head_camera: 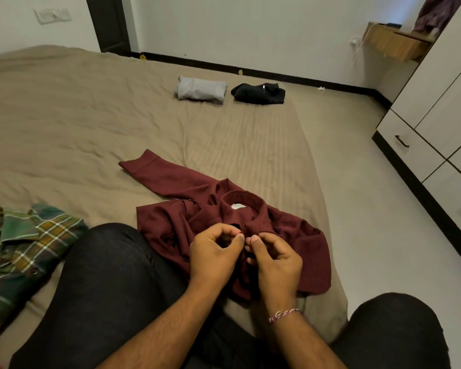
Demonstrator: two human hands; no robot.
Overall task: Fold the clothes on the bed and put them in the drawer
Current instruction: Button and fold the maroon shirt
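Wide tan bed (91, 115) fills the view, its cover creased, and along the right side stands a white wardrobe (437, 107) with drawers (410, 153) low down, black handles showing. In front of the person, near the bed's right edge, lies the maroon shirt (298, 235), collar up and open toward the far side, one sleeve stretched away to the upper left, the body rumpled. At the left edge, a green plaid shirt (19, 251) sits in a loose heap beside the person's dark-trousered knee (109, 262). Far across the bed, two folded pieces rest side by side, close but apart: a grey garment (200, 88) on the left, a black garment (258, 93) on the right. Now down to the hands: the left hand (213, 254) and the right hand (274, 259) meet just below the collar, fingers curled, thumbs and fingertips pinching the maroon fabric at the front placket. A thin thread bracelet (284, 314) circles the right wrist.
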